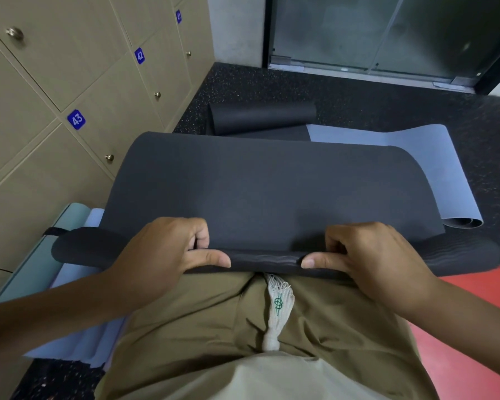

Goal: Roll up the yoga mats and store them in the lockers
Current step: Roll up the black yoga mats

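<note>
A big dark grey mat [272, 192] lies over the person's lap, its near edge curled into a small roll. The left hand [168, 255] and right hand [370, 261] both pinch that roll, thumbs in front. One blue mat [433, 168] lies under it. One dark rolled mat [260, 115] sits behind. Tan lockers [70, 82] stand on the left, three with number tags.

Bare forearms enter from the lower corners of the frame. Olive trousers [214, 319] with a white fringed tassel [276, 310] at centre; pale shirt [272, 379] below.
</note>
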Available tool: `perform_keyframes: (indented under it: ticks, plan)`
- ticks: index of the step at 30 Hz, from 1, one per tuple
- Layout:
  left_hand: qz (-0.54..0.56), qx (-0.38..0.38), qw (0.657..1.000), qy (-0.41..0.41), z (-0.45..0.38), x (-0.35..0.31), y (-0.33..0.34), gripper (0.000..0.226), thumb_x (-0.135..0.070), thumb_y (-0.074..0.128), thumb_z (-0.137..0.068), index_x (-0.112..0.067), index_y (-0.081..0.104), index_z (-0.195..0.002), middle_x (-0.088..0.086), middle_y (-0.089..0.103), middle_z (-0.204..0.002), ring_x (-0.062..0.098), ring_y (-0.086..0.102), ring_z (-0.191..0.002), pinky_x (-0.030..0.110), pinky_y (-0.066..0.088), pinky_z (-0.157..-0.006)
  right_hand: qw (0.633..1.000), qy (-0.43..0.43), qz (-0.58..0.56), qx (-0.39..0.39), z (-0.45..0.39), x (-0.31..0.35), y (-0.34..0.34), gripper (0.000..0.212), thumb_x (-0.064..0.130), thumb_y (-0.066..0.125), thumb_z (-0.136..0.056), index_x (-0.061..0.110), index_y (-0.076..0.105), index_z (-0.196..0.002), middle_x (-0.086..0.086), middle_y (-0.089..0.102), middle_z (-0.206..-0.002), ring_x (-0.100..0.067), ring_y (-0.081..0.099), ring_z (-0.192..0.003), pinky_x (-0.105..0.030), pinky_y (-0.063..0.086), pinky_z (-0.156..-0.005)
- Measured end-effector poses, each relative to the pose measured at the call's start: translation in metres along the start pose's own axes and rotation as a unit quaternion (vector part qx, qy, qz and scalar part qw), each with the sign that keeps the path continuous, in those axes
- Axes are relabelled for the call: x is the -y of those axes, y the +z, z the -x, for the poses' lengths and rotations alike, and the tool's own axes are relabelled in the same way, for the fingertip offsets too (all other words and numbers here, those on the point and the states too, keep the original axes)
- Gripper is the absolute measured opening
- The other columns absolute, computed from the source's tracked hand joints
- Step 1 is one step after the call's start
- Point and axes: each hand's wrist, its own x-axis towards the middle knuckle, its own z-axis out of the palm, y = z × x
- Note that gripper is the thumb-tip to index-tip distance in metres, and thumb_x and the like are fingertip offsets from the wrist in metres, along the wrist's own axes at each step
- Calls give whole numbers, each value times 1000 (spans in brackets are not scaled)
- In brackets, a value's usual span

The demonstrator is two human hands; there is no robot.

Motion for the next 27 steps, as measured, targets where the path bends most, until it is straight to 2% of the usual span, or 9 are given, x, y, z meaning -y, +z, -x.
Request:
perform_keyframes:
  ticks: [3, 5, 8, 11, 15, 19, 22, 25, 27]
  plan:
    - [-8, 3, 1000, -25, -4, 1, 2, 73, -101, 50, -51, -28, 51, -65, -9, 51, -51, 10, 49, -55, 30, 33, -53, 1000, 1, -10, -5, -3, -2, 4, 68, 89, 43, -68, 21, 49, -67, 5, 51, -66, -15, 50, -61, -36, 43, -59]
    - [-15, -5, 999, -38, -7, 2, 3, 71, -95, 59, -55, -25, 49, -59, -9, 54, -52, 11, 51, -57, 30, 33, -54, 1000, -10, -6, -17, -5, -5, 6, 65, 88, 45, -69, 23, 51, -72, 7, 49, -75, -10, 47, -62, -35, 40, -58]
    - [-56, -27, 998, 7, -9, 4, 4, 71, -94, 55, -57, -24, 44, -63, -5, 51, -58, 17, 50, -63, 29, 32, -53, 1000, -13, 18, -21, -10, -6, 6, 62, 87, 47, -70, 25, 49, -77, 8, 45, -79, -5, 41, -65, -32, 35, -55]
    - [-64, -32, 997, 34, -9, 6, 5, 68, -91, 55, -58, -24, 41, -65, -5, 46, -59, 21, 47, -68, 27, 29, -52, 999, -17, 26, -8, -14, -7, 8, 60, 86, 47, -72, 25, 48, -76, 10, 47, -75, -8, 40, -73, -27, 36, -57]
    - [-73, -66, 992, 76, -9, 7, 7, 65, -82, 61, -65, -21, 38, -61, -8, 36, -52, 22, 44, -62, 22, 28, -51, 992, -112, -54, -4, -25, -19, 12, 47, 78, 54, -82, 32, 48, -75, 14, 44, -71, -6, 44, -76, -15, 35, -71]
    - [-93, -112, 981, 127, -6, 11, 14, 64, -72, 65, -73, -16, 38, -59, -8, 35, -53, 16, 35, -51, 25, 30, -55, 983, -129, -132, 8, -30, -24, 15, 38, 69, 63, -82, 32, 58, -80, 12, 51, -82, -7, 51, -82, -23, 38, -79]
    - [-83, -137, 979, 128, -7, 15, 14, 62, -73, 64, -73, -16, 43, -57, -10, 39, -53, 14, 39, -60, 17, 30, -64, 973, -129, -189, 12, -31, -23, 15, 31, 57, 76, -82, 30, 60, -77, 9, 54, -76, -14, 53, -78, -25, 40, -76]
    - [-116, -151, 971, 146, -13, 15, 13, 60, -73, 63, -71, -17, 49, -55, -12, 43, -54, 10, 41, -76, 27, 23, -75, 967, -129, -218, 22, -34, -22, 13, 23, 45, 80, -77, 29, 64, -75, 9, 57, -73, -15, 54, -77, -16, 38, -73]
    - [-105, -132, 978, 123, -19, 16, 12, 58, -76, 63, -70, -21, 50, -57, -13, 45, -59, 9, 41, -81, 27, 24, -77, 965, -119, -233, 30, -37, -22, 12, 22, 43, 82, -75, 28, 67, -73, 9, 59, -73, -15, 55, -77, -16, 40, -70]
